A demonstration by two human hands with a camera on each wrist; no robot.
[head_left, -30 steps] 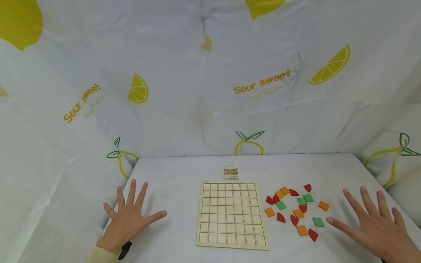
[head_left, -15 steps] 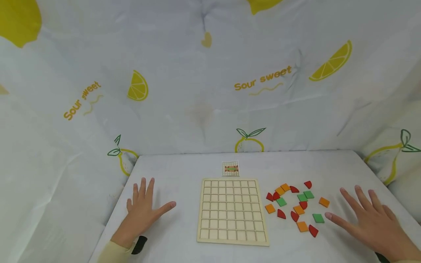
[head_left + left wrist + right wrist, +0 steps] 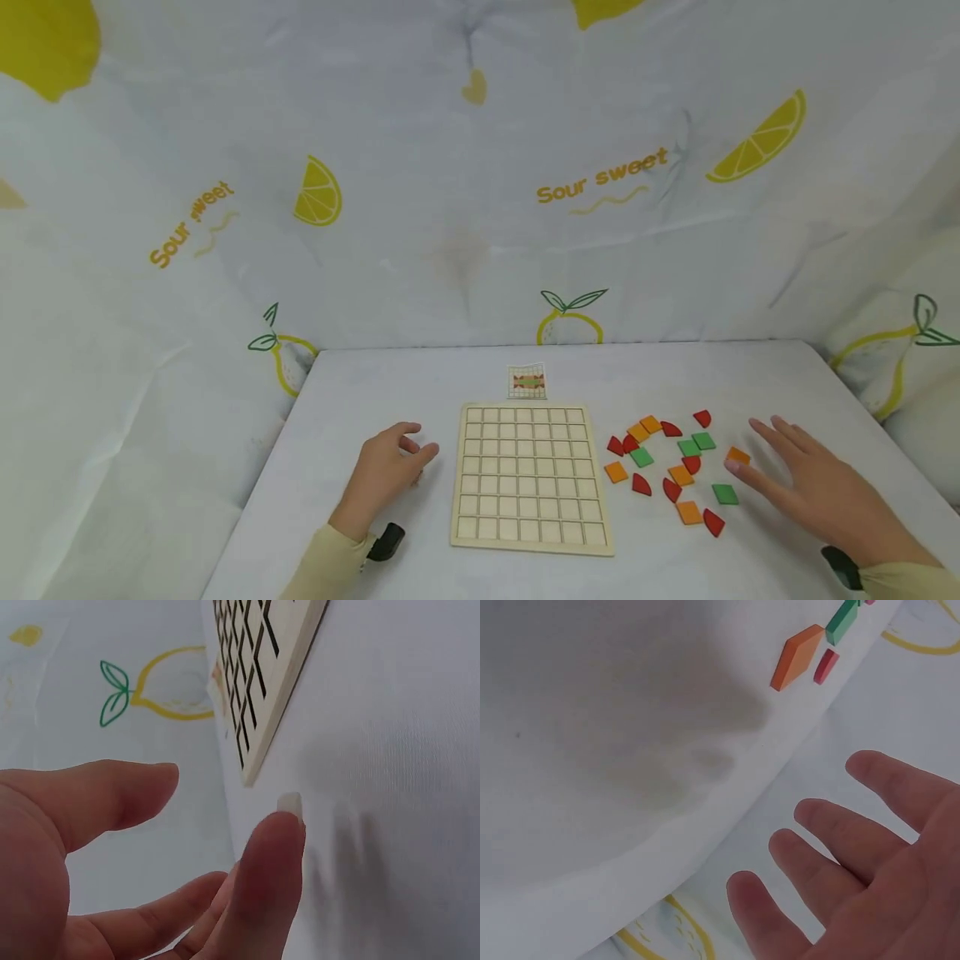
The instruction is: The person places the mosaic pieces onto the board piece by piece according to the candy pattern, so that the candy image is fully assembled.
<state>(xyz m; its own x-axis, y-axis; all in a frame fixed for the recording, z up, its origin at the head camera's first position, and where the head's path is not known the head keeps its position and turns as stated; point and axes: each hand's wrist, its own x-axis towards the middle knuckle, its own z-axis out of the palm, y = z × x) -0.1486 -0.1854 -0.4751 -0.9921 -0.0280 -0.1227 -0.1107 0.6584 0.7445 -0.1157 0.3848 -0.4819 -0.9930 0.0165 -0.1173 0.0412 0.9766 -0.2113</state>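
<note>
Left hand (image 3: 384,477) hovers beside the pale wooden gridded board (image 3: 532,479), fingers loosely bent, thumb apart; right hand (image 3: 825,496), fingers outstretched, hangs by scattered flat red, orange and green tiles (image 3: 681,475)!

Light is soft, greyish — the fingers (image 3: 268,862) cast blurred shadows on white cloth (image 3: 424,772).
</note>
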